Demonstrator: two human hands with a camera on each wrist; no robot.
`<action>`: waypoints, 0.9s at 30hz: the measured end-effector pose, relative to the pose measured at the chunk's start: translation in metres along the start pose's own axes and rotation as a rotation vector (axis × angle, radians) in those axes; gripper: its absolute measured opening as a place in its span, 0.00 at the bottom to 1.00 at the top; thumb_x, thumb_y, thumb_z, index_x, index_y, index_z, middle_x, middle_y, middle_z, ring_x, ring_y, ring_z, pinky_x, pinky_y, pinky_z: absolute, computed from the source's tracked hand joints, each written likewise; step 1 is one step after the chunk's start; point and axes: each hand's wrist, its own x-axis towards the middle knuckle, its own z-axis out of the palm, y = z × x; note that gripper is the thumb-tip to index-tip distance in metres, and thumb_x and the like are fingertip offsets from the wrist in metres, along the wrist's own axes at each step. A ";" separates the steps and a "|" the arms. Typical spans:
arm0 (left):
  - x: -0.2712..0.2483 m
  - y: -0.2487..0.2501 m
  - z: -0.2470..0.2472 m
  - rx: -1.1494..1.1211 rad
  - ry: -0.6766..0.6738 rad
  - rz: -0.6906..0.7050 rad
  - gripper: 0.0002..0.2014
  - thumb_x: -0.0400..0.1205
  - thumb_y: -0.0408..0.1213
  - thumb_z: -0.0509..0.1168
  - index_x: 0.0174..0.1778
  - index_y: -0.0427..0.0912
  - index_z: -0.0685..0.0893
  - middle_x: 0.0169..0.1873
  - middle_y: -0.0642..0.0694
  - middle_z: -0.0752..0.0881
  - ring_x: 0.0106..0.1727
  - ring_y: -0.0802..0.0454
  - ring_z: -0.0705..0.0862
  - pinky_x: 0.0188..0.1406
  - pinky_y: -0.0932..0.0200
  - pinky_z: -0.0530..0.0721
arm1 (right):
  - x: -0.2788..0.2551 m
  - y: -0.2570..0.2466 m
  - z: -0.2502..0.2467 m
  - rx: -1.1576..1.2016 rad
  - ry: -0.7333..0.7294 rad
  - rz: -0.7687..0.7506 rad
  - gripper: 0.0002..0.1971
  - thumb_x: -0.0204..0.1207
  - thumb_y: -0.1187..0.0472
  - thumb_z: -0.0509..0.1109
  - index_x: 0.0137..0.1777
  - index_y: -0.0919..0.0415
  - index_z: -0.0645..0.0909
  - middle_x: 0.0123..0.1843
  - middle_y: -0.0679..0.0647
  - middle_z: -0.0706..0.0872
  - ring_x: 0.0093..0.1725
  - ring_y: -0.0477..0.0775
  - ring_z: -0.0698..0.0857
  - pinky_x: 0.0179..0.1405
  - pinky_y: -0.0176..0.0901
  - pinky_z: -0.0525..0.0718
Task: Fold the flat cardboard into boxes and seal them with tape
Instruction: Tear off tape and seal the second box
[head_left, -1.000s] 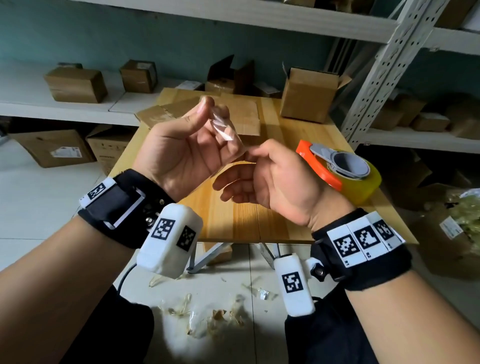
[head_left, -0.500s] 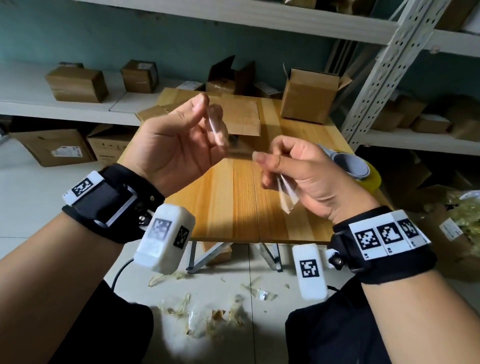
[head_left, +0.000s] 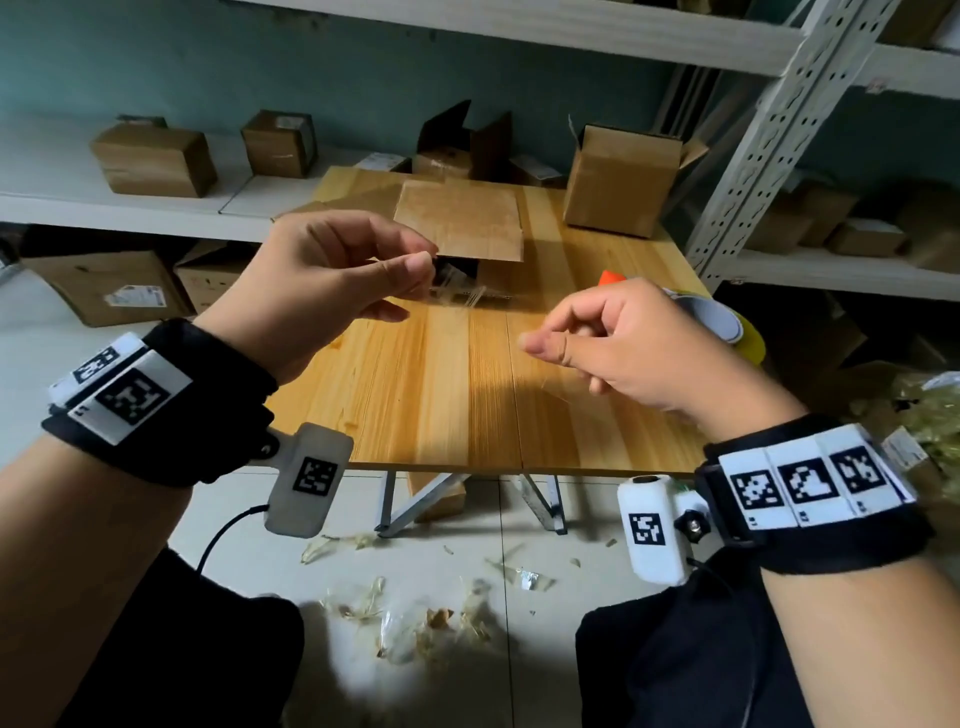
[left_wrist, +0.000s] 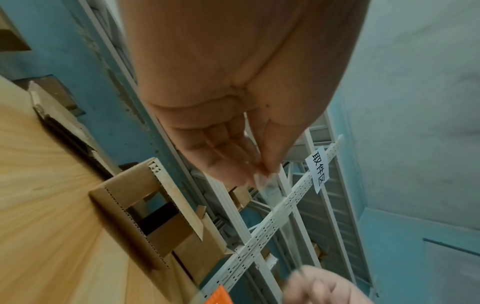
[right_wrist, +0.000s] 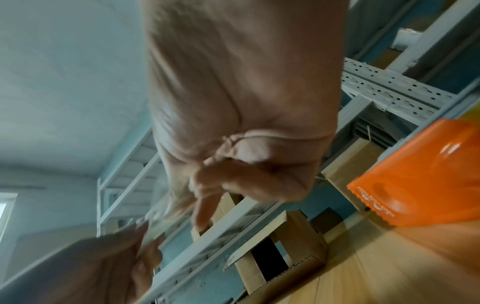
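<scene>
Left hand (head_left: 332, 270) pinching a crumpled scrap of clear tape (head_left: 457, 291) between thumb and forefinger; right hand (head_left: 623, 348) loosely curled, whether gripping anything cannot be told. Separated now, joined over the scrap a second ago: likely waste tape, no sealing underway. Beyond the left hand, flat brown cardboard sheet (head_left: 462, 218) on the pale wooden tabletop (head_left: 441, 405); orange tape dispenser (right_wrist: 415, 185) right of it; tape scraps littering the floor (head_left: 415, 613).
</scene>
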 end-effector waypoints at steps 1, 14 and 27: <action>0.001 0.001 0.001 0.003 0.014 0.012 0.06 0.79 0.38 0.74 0.50 0.43 0.91 0.44 0.47 0.94 0.48 0.50 0.93 0.46 0.56 0.92 | 0.000 -0.001 0.002 -0.034 0.026 -0.006 0.19 0.73 0.39 0.79 0.57 0.48 0.92 0.28 0.52 0.78 0.27 0.48 0.80 0.35 0.42 0.85; -0.005 0.025 -0.004 -0.192 0.002 0.313 0.05 0.80 0.37 0.79 0.50 0.45 0.93 0.42 0.46 0.93 0.41 0.48 0.91 0.44 0.55 0.89 | -0.009 -0.014 -0.005 -0.512 0.204 0.149 0.57 0.53 0.04 0.55 0.77 0.38 0.80 0.57 0.40 0.85 0.57 0.47 0.85 0.54 0.51 0.88; -0.012 0.020 0.009 0.160 -0.136 0.257 0.06 0.81 0.34 0.76 0.50 0.38 0.91 0.45 0.39 0.93 0.44 0.48 0.93 0.49 0.58 0.91 | -0.007 -0.035 0.019 -0.158 0.083 -0.110 0.39 0.61 0.34 0.86 0.74 0.37 0.83 0.56 0.37 0.90 0.52 0.38 0.89 0.53 0.37 0.89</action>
